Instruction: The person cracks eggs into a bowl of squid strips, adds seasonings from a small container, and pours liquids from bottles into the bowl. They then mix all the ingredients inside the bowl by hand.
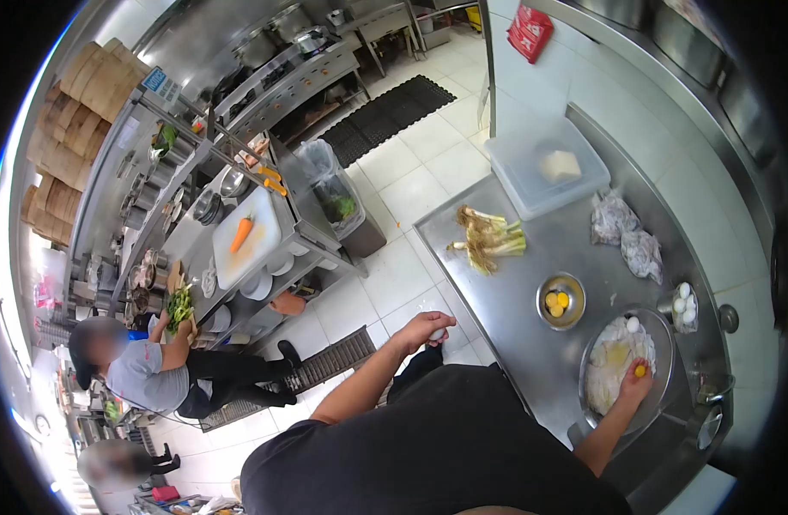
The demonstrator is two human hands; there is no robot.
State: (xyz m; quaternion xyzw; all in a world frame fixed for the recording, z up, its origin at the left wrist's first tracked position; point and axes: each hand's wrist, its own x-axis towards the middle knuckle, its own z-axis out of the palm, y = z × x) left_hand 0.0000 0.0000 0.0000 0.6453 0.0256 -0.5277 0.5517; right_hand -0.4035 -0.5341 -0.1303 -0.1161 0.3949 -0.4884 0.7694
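Note:
Over the large metal bowl (666, 365) at the right, my right hand (636, 384) is cupped around a yellow egg yolk (640, 371). Beneath it in the bowl lie pale, whitish contents with a clear yellowish wet patch, and a white egg (633, 324) rests at the back. My left hand (424, 331) is closed around a whitish eggshell (438, 334), held beyond the table's left edge above the floor. A small steel bowl (574, 322) with several yolks stands on the metal table, left of the large bowl.
Green onions (487, 240), a lidded plastic box (531, 193) and plastic bags (615, 219) lie farther back. A container of eggs (684, 313) stands right. At the left counter (304, 223), a person (158, 369) handles greens; another person (119, 463) is behind.

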